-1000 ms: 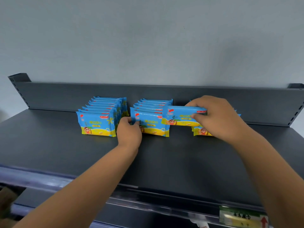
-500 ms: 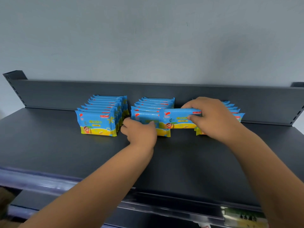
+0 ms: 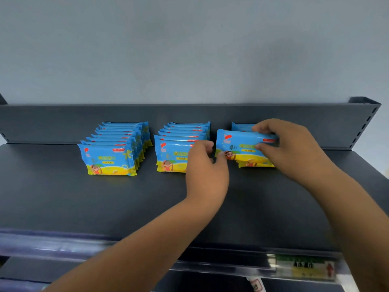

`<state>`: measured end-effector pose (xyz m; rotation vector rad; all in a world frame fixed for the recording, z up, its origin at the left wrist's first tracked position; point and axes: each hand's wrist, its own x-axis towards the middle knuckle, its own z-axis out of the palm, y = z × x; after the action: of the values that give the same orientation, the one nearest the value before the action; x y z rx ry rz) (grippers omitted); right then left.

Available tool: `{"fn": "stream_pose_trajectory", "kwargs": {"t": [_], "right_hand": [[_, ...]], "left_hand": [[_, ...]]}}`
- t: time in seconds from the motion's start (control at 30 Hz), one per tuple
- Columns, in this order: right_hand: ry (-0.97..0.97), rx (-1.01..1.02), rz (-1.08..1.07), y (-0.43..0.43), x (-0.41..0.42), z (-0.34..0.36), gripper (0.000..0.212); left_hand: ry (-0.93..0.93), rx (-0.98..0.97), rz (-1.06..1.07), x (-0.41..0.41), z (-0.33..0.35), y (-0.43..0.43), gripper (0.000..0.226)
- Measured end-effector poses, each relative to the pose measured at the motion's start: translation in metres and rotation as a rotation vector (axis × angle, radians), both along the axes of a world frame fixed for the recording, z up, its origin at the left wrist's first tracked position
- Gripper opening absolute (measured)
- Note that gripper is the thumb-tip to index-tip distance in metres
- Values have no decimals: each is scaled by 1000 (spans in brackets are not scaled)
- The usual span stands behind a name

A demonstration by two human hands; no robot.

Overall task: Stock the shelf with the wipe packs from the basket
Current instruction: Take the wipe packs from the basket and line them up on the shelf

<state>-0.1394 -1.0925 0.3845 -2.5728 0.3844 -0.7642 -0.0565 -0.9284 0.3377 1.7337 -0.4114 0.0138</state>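
Note:
Three rows of blue-and-yellow wipe packs stand upright on the dark grey shelf (image 3: 63, 197): a left row (image 3: 109, 159), a middle row (image 3: 174, 154) and a right row (image 3: 242, 127). My right hand (image 3: 294, 148) grips a wipe pack (image 3: 242, 147) by its right end, held upright at the front of the right row. My left hand (image 3: 206, 165) pinches the lower left corner of that same pack and covers part of the middle row's front pack. The basket is out of view.
The shelf's raised back panel (image 3: 189, 114) runs behind the rows, with a pale wall above. A price label (image 3: 303, 266) sits on the front rail at the lower right. A lower shelf edge shows beneath.
My right hand carried the pack rightward from in front of the middle row to the front of the right row. My left hand moved right from the middle row to the pack's left corner.

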Motion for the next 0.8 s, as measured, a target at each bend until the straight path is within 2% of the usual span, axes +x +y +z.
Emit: {"fn": "stream_pose_trajectory", "kwargs": {"t": [0.1, 0.47, 0.57, 0.67, 0.8], "right_hand": [[37, -77, -34, -8, -11, -3, 27], [86, -163, -93, -47, -18, -18, 31], [72, -204, -143, -50, -15, -29, 31], [56, -257, -190, -49, -16, -35, 35], [82, -249, -282, -47, -16, -35, 53]], "left_hand": [[69, 83, -104, -11, 1, -16, 5], [121, 229, -177, -13, -8, -60, 33], [117, 281, -141, -5, -3, -64, 29], [38, 360, -132, 4, -4, -64, 18], [26, 392, -140, 8, -10, -63, 16]]}}
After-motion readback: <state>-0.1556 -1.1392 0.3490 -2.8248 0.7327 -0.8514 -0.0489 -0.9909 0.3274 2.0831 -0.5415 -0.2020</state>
